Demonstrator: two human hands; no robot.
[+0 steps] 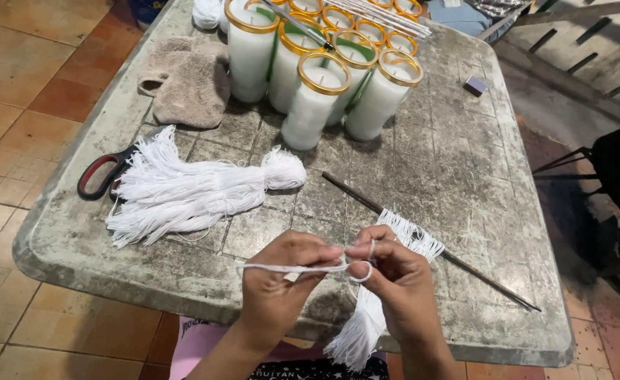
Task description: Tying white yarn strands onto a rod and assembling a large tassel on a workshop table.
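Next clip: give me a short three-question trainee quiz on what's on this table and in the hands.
1. True or false: both hands pinch one white string between them.
2. What lies under the left edge of the white string bundle? A) scissors B) a spoon C) a knife
3. Fill in: the thin dark rod has white strings ____ over it.

Key
1. True: the left hand and right hand hold the white string, which loops at the right fingertips.
2. A: scissors with red and black handles.
3. Draped; the candle jars stand at the far side of the table.
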